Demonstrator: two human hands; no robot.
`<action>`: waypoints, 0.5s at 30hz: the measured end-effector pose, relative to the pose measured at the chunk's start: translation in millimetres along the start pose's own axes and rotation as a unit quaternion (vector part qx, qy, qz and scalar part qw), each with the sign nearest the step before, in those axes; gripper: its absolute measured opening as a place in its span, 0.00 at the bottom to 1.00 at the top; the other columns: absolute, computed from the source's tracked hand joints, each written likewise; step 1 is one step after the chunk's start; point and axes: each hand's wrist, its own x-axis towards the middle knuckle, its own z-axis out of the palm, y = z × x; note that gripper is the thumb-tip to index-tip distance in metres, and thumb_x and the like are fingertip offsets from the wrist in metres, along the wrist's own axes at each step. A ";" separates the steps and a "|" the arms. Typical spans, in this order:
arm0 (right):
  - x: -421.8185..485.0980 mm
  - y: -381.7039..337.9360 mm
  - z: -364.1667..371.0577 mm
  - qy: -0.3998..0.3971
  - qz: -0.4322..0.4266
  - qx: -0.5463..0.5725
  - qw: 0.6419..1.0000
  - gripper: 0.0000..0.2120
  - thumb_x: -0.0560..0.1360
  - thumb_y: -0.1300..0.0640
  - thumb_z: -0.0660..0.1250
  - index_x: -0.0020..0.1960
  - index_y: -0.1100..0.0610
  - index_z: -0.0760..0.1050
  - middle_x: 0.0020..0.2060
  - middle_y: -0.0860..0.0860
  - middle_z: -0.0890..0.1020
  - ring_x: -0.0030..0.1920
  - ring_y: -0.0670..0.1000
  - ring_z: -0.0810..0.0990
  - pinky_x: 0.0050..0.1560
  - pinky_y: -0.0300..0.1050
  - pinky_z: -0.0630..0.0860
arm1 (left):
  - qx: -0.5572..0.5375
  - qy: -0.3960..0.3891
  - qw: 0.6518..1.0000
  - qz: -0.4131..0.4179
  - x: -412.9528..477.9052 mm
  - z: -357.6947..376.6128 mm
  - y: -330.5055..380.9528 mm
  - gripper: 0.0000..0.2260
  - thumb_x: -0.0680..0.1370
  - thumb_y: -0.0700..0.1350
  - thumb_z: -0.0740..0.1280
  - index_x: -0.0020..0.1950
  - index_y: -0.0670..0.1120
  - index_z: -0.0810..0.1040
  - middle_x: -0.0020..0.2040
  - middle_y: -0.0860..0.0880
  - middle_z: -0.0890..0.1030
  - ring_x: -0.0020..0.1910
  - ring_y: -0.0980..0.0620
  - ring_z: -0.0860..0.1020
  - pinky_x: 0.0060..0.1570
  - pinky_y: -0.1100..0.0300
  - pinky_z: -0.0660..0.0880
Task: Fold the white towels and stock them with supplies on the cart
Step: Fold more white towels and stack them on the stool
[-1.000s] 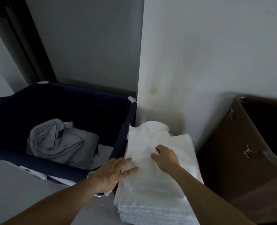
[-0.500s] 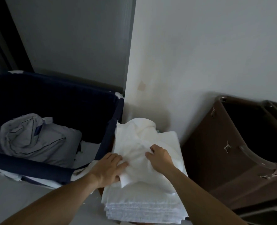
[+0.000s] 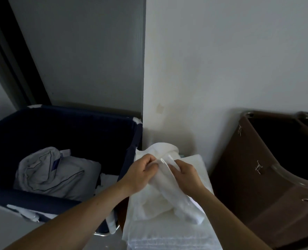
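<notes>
Grey linen (image 3: pixel 55 175) in navy bin (image 3: pixel 68 129); brown bin (image 3: pixel 257 192) w/ metal clips nr wall.

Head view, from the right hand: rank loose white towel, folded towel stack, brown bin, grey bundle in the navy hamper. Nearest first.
1. Loose white towel: pinched by the right hand itself.
2. Folded towel stack: directly beneath the hand.
3. Brown bin: just to its right.
4. Grey bundle: far left in the navy hamper, beyond the left hand.

1 head-worn wide-angle camera looks forward and down from close above the towel stack (image 3: pixel 167 237).
</notes>
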 end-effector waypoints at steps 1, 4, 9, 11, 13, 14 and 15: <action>-1.1 -4.1 -2.5 0.011 -0.003 0.018 1.000 0.21 0.79 0.45 0.65 0.30 0.51 0.67 0.23 0.43 0.71 0.29 0.44 0.67 0.33 0.41 0.66 | 0.001 -0.009 1.000 0.001 1.2 0.6 4.6 0.13 0.76 0.65 0.59 0.48 0.58 0.74 0.44 0.56 0.79 0.42 0.58 0.78 0.43 0.61 0.75; -6.6 -16.7 -9.5 0.044 -0.051 0.057 0.996 0.17 0.79 0.47 0.65 0.33 0.50 0.73 0.28 0.40 0.77 0.31 0.43 0.73 0.34 0.37 0.68 | -0.005 -0.016 1.000 0.007 1.8 4.5 19.2 0.16 0.76 0.69 0.58 0.50 0.60 0.75 0.46 0.58 0.80 0.44 0.59 0.79 0.48 0.61 0.77; -10.5 -24.3 -22.9 0.084 -0.086 0.094 0.988 0.15 0.79 0.48 0.67 0.39 0.55 0.81 0.32 0.49 0.81 0.30 0.44 0.73 0.33 0.39 0.70 | -0.017 0.026 0.999 0.010 3.2 8.1 43.9 0.15 0.80 0.58 0.60 0.50 0.49 0.79 0.44 0.51 0.81 0.43 0.53 0.79 0.49 0.54 0.77; -9.3 -26.3 -28.1 0.084 -0.073 0.107 0.988 0.17 0.79 0.48 0.67 0.37 0.58 0.80 0.29 0.53 0.78 0.29 0.42 0.69 0.33 0.44 0.70 | 0.000 0.024 1.000 0.015 3.1 10.3 51.6 0.13 0.82 0.53 0.61 0.49 0.46 0.80 0.42 0.49 0.81 0.42 0.51 0.79 0.47 0.52 0.77; -9.1 -28.6 -34.4 0.072 -0.069 0.112 0.989 0.18 0.79 0.49 0.67 0.37 0.61 0.77 0.25 0.52 0.72 0.29 0.44 0.66 0.32 0.47 0.68 | 0.005 0.024 1.000 0.020 3.3 12.7 59.0 0.12 0.82 0.51 0.62 0.48 0.44 0.80 0.41 0.47 0.81 0.41 0.49 0.79 0.45 0.53 0.76; -9.9 -29.3 -37.5 0.063 -0.072 0.117 0.989 0.17 0.79 0.50 0.66 0.36 0.61 0.76 0.25 0.49 0.70 0.30 0.44 0.66 0.32 0.47 0.67 | 0.008 0.031 0.999 0.026 3.8 13.6 61.8 0.12 0.82 0.50 0.62 0.47 0.43 0.79 0.40 0.46 0.80 0.40 0.50 0.78 0.43 0.55 0.76; -11.1 -30.2 -40.4 0.052 -0.076 0.128 0.987 0.17 0.80 0.51 0.65 0.36 0.59 0.75 0.25 0.47 0.70 0.30 0.43 0.66 0.33 0.47 0.67 | 0.011 0.041 0.999 0.030 5.1 14.2 64.4 0.12 0.82 0.49 0.62 0.46 0.42 0.79 0.40 0.45 0.80 0.39 0.50 0.78 0.42 0.55 0.75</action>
